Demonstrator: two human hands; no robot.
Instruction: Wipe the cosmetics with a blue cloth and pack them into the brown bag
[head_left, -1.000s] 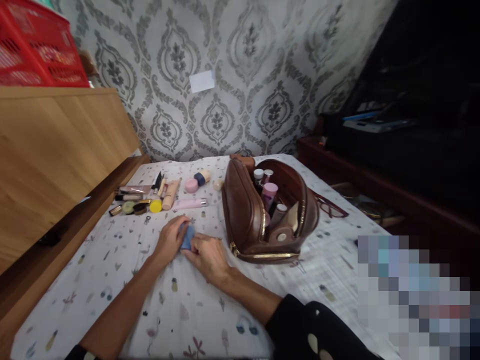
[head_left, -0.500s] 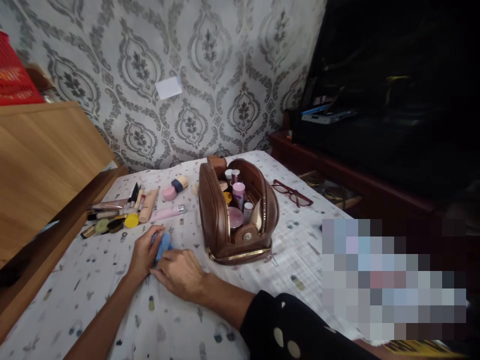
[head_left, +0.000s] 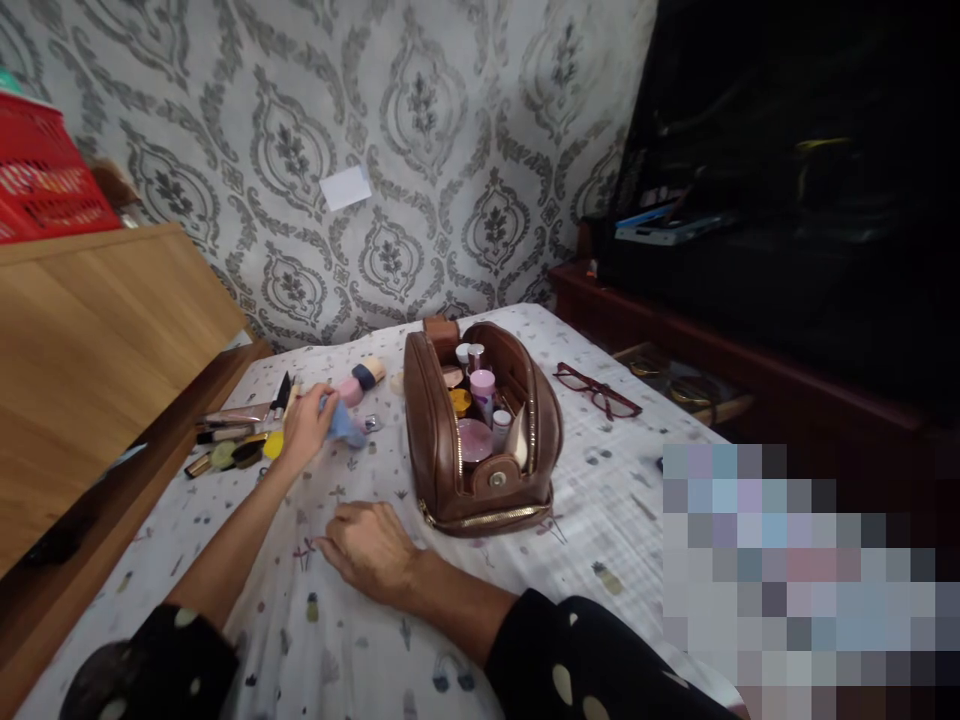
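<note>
My left hand (head_left: 306,425) is closed on a blue cloth (head_left: 346,426), which hangs from its fingers beside the makeup. Lower down, my right hand (head_left: 373,548) rests on the patterned sheet (head_left: 360,660) with its fingers curled in; whatever they may hold is hidden. To the right stands a brown toiletry bag (head_left: 431,420), unzipped at the top, with jars and small bottles inside. A pink round item (head_left: 351,391) and a navy-and-beige container (head_left: 368,374) lie behind the cloth. Left of my left hand are several cosmetics, including a yellow round piece (head_left: 273,446).
Red-framed glasses (head_left: 598,388) lie right of the bag. A wooden cabinet (head_left: 112,330) borders the left side, with a red basket (head_left: 56,170) on top. Patterned wallpaper covers the wall behind. A dark screen (head_left: 810,230) and open drawer (head_left: 720,408) are at the right.
My left hand has moved up and away from my right hand, carrying the blue cloth towards the cosmetics. My right hand has let go of it and stays low on the sheet.
</note>
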